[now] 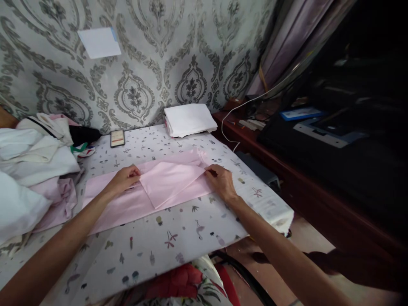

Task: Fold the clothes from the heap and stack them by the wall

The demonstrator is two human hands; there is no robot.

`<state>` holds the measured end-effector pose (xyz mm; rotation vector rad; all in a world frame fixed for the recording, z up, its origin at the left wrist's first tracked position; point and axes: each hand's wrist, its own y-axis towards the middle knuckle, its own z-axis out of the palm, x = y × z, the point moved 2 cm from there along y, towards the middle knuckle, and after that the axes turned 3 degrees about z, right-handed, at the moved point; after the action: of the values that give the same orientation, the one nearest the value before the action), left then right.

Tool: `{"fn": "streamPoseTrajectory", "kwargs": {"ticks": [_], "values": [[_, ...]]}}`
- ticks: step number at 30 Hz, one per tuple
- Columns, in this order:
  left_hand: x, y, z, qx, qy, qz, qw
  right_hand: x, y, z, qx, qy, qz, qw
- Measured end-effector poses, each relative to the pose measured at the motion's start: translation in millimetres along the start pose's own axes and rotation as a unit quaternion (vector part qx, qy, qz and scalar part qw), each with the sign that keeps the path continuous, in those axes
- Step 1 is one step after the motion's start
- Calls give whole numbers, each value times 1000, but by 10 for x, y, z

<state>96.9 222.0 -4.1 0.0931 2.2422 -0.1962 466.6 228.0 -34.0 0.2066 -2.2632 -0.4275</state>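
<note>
A pink garment (114, 212) lies lengthwise in a long folded strip on the patterned table cover. A loose pink flap (168, 180), perhaps a sleeve, lies across its top and comes to a point toward me. My left hand (126, 177) pinches the flap's left edge between thumb and fingers. At the flap's right corner, near the gathered end of the strip, my right hand (219, 180) pinches the fabric. Both hands are closed on the same pink garment. Its underside is hidden.
A heap of white and pink clothes (28, 170) fills the left side. Against the wall lie a folded white stack (191, 119) and a small framed card or phone (117, 138). A white cable (222, 123) runs down at right beside a dark red wooden cabinet (306, 182).
</note>
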Motion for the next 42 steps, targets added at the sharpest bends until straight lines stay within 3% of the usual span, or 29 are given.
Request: {"fn": "streamPoseTrajectory", "kwargs": {"ticks": [4,8,14,17,20,30,42], "values": [[-72,31,-10,-25,114,16,993,-6,16,-16,0,13,22,1000],[-285,87,47,-78,218,86,969,19,18,-35,7,27,45,999],[-541,74,368,-12,196,213,957,22,52,30,13,18,66,998],[-511,10,518,23,206,251,945,-26,75,46,-13,8,69,998],[-412,-33,588,19,218,271,937,-64,84,30,-14,3,71,997],[-394,9,598,17,253,278,927,-1,281,12,85,-120,63,987],[-308,-104,629,-12,296,311,903,-69,345,16,57,-155,59,985]]}}
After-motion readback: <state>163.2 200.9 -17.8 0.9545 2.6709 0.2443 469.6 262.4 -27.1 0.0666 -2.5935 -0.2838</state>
